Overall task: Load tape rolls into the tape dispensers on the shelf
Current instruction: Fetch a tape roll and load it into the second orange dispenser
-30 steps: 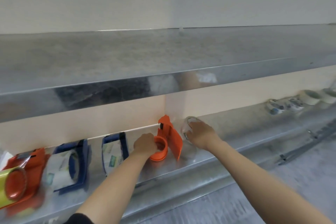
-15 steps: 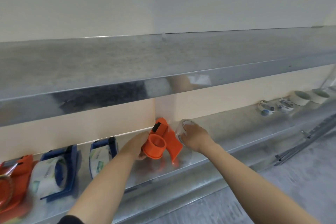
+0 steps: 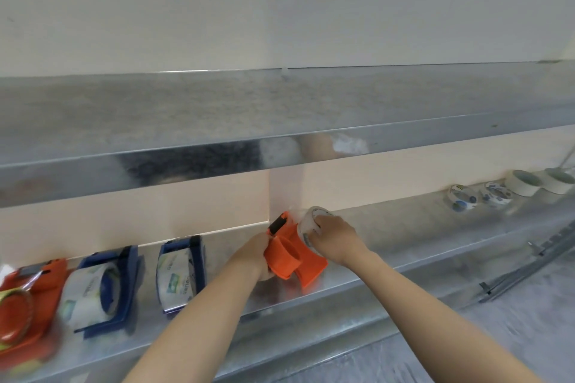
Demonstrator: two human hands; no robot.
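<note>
You're mid-load on the orange dispenser (image 3: 294,255), near the middle of the shelf (image 3: 404,236) and close to its front edge. Your left hand (image 3: 253,253) grips it from the left side. The fingers are hidden behind the body, so I can't tell how far they wrap, but the hand is clearly holding it, tilted, with the bare hub facing you. Your right hand (image 3: 334,238) has its fingers curled round the clear roll (image 3: 309,222), pinching it by the rim. The roll sits right against the dispenser's far, upper side, behind the plate rather than over the hub.

So this looks like the seating step: roll in hand, hub empty, nothing threaded yet. Next, I'd say, you bring the roll round to the hub's open face, line its core up square and press it on while the left hand braces. A crooked core will likely jam on the hub. Check which way the tape unwinds too; I can't make out the loose end from here.

Toward the shelf's left end, two blue dispensers (image 3: 102,283) and another orange one (image 3: 25,298) already carry rolls. Spare rolls (image 3: 463,197) wait at the right end.
</note>
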